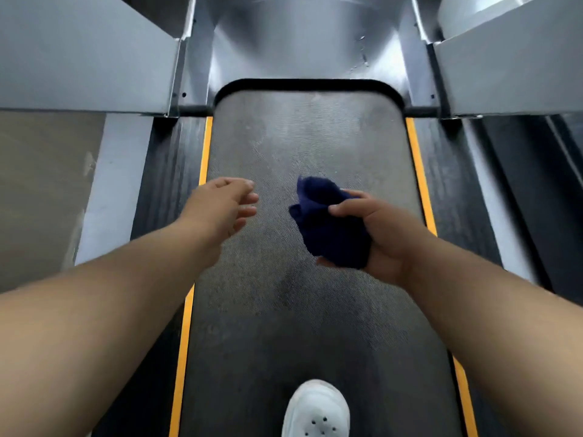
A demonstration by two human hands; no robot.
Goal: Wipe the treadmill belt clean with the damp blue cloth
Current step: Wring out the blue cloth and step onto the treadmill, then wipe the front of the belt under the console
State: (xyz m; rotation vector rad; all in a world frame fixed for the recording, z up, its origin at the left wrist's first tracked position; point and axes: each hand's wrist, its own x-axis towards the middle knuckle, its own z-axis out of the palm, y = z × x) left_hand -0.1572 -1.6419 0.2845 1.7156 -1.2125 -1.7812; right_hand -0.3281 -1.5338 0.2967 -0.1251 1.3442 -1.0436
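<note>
Dark blue cloth (331,225) sits bunched in your right hand (385,234), fingers (342,209) and thumb clamped round it, held above the middle of the treadmill belt (299,326) and not touching it, as far as you can judge. Your left hand (220,206) hovers just left of it, fingers loosely apart and holding nothing. Pale dusty smears show on the belt's far half, so the wiping looks barely begun: nearly the whole belt is left. Yellow stripes (416,159) edge both sides, and your white shoe (315,411) stands on the near end.
</note>
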